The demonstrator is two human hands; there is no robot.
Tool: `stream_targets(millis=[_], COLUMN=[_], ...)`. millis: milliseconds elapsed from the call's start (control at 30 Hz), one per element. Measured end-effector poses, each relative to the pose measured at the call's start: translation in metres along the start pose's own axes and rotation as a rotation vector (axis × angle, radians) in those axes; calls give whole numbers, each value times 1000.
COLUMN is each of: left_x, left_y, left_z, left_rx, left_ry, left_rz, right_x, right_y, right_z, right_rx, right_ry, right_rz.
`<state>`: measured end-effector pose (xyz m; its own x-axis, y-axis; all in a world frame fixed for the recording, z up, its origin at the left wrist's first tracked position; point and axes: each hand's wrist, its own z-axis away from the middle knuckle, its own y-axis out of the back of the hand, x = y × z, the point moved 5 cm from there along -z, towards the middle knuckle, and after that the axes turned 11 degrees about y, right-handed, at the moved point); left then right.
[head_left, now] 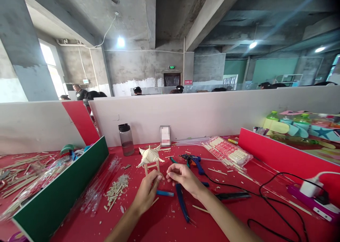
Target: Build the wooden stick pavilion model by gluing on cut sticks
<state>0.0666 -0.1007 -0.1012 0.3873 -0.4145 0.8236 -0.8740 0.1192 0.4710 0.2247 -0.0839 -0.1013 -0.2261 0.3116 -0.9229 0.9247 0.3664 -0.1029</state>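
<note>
My left hand (149, 189) and my right hand (183, 178) are close together above the red table (148, 224). Both have thumb and fingers pinched; whatever lies between the fingertips is too small to make out. Just beyond the left hand stands a small pavilion model (150, 156) of pale wooden sticks, with an upturned pointed roof on thin legs. A blue-handled tool (182, 203), probably pliers, lies below the right hand. Between the hands rests a flat blue strip-like item (165, 193). Behind the right hand is a blue glue gun (196, 161) with its cord running right.
Cut stick scraps (117, 190) pile up at left beside plastic wrappers (99, 185). A water bottle (126, 140) and a propped phone-like card (165, 135) stand at the back. Bundled sticks (230, 151), black cable (265, 197) and a purple power strip (316, 204) lie right. Green (66, 185) and red (287, 157) dividers flank the table.
</note>
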Motion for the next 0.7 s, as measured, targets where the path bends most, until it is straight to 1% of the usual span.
stream_targets(millis=[100, 200, 267, 333, 533, 700], left_x=[0, 7, 12, 14, 9, 6], left_y=[1, 1, 2, 2, 1, -1], left_z=[1, 2, 3, 3, 3, 4], left_rx=[37, 51, 73, 95, 117, 127], left_ry=[-9, -81, -130, -147, -86, -89], left_rz=[-10, -21, -28, -29, 5, 14], right_x=[3, 4, 5, 5, 4, -1], right_y=[0, -2, -3, -4, -5, -6], right_z=[-1, 0, 0, 1, 0, 3], right_rx=[-22, -68, -88, -96, -134, -156], right_ry=[52, 111, 120, 120, 152, 150], right_rz=[52, 108, 116, 99, 48, 87])
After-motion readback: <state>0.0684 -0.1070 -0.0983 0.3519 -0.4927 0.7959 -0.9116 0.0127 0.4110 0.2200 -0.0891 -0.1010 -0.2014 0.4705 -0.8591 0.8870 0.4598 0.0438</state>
